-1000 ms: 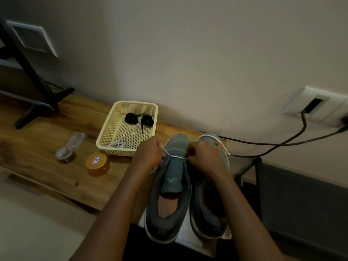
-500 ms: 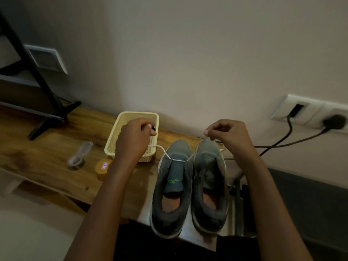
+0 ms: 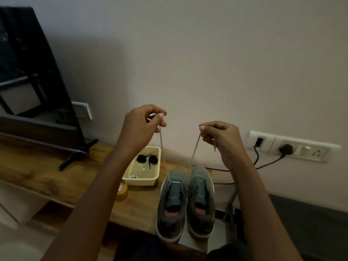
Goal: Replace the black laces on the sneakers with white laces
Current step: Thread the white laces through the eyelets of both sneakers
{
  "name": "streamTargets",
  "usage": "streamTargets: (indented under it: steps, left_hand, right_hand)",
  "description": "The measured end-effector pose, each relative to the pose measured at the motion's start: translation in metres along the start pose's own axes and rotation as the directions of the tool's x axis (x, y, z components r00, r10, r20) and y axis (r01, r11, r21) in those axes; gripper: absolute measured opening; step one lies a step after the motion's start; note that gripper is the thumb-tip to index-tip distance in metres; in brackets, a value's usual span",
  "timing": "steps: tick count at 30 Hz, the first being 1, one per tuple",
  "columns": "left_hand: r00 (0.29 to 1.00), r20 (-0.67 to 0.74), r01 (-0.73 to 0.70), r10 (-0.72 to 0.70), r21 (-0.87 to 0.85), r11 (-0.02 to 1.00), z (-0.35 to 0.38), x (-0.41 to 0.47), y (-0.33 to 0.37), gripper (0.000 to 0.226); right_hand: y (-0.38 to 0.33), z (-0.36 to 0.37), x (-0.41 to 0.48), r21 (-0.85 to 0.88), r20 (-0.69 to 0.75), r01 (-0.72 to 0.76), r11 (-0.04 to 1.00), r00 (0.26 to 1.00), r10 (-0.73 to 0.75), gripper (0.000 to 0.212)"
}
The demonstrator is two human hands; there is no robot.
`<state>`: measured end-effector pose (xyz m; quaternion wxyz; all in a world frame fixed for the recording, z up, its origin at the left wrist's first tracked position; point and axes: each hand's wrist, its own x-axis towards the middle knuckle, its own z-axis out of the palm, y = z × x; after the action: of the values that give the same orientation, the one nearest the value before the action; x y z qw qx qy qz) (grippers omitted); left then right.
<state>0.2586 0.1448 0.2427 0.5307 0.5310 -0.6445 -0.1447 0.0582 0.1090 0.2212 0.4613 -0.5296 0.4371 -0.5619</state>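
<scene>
Raised mid-frame, the left hand (image 3: pixel 143 125) and right hand (image 3: pixel 220 138) each pinch one end of the white lace (image 3: pixel 161 144). It runs down to the toe eyelets of the grey sneaker (image 3: pixel 172 204) at lower centre. The lace looks light and limp, so it is probably best held near the stiff tips. Wooden bench (image 3: pixel 56 178), cream basket (image 3: pixel 141 180) holding rolled black laces (image 3: pixel 146 159), TV (image 3: pixel 28 72) upper left, dim room.
</scene>
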Motion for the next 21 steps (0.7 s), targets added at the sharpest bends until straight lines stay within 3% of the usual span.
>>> streamTargets:
  steps: [8,13,21]
  left_hand:
    - [0.998,0.003,0.06,-0.062,-0.285,0.956,-0.016,-0.009,0.032,0.015]
    - [0.994,0.004,0.105,-0.112,-0.382,0.918,-0.016,-0.014,0.03,0.022]
    - [0.99,-0.113,0.041,-0.079,-0.304,0.952,-0.006,-0.012,0.027,0.019]
  right_hand:
    - [-0.034,0.0,-0.027,0.223,0.083,-0.049,0.974,0.996,0.031,0.009]
    - [-0.04,-0.005,-0.033,0.224,0.185,-0.033,0.974,0.983,-0.009,0.025]
    - [-0.046,-0.002,-0.03,0.081,-0.037,0.091,0.993,0.995,-0.088,0.013]
